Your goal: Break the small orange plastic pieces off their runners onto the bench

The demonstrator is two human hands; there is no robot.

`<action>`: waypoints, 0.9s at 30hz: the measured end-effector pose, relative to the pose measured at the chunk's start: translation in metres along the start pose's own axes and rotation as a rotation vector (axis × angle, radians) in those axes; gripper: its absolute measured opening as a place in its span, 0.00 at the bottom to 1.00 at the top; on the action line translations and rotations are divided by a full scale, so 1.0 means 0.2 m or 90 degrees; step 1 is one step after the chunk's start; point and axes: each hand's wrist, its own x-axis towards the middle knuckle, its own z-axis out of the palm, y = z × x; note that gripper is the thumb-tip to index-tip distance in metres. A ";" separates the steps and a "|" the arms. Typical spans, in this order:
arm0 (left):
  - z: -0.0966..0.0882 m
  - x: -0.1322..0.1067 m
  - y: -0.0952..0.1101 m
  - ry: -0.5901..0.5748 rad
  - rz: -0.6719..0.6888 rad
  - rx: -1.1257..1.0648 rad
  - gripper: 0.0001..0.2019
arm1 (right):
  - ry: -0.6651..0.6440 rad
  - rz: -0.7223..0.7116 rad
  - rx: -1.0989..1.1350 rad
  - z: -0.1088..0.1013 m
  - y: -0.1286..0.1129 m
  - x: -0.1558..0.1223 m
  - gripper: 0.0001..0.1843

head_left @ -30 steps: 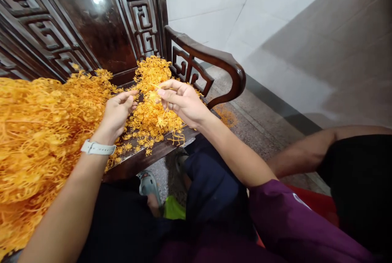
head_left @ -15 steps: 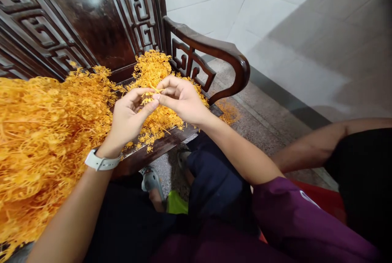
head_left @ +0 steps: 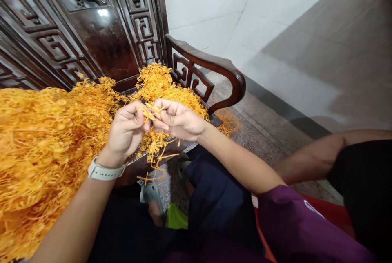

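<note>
My left hand (head_left: 126,127), with a pale watch (head_left: 105,170) at its wrist, pinches a small yellow-orange plastic piece (head_left: 149,113) with thin prongs. Fingers of my right hand (head_left: 182,121) are closed on the same piece from the other side, and the fingertips nearly meet. Beneath the hands, thin orange strips (head_left: 157,167) are in the air above the floor. Behind them a smaller heap of orange plastic pieces (head_left: 159,81) lies on the bench seat. A much larger heap of similar pieces (head_left: 45,144) spreads beside my left arm.
The dark wooden bench has a carved back (head_left: 107,46) and a curved armrest (head_left: 214,61) at the right. Orange scraps (head_left: 228,122) lie on the floor beyond it. Another person's bare limb (head_left: 312,152) is at the right. My slippered foot (head_left: 151,195) shows below.
My hands have closed into tighter pinches on the piece. Thin orange strips now appear below them, where none showed before. The view has tilted up slightly.
</note>
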 end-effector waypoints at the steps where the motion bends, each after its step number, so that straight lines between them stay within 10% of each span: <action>1: 0.01 0.00 0.00 -0.001 -0.010 -0.020 0.17 | -0.009 -0.001 0.013 0.01 0.00 0.00 0.17; 15: 0.13 -0.04 0.05 0.055 -0.087 -0.282 0.17 | -0.079 -0.146 0.043 0.05 0.00 0.00 0.19; 19: 0.16 -0.02 0.06 0.124 -0.079 -0.274 0.14 | 0.027 -0.109 0.019 0.05 -0.07 0.00 0.14; 27: -0.06 0.01 0.02 0.099 -0.060 -0.126 0.08 | 0.243 -0.099 -0.066 0.00 -0.09 0.01 0.13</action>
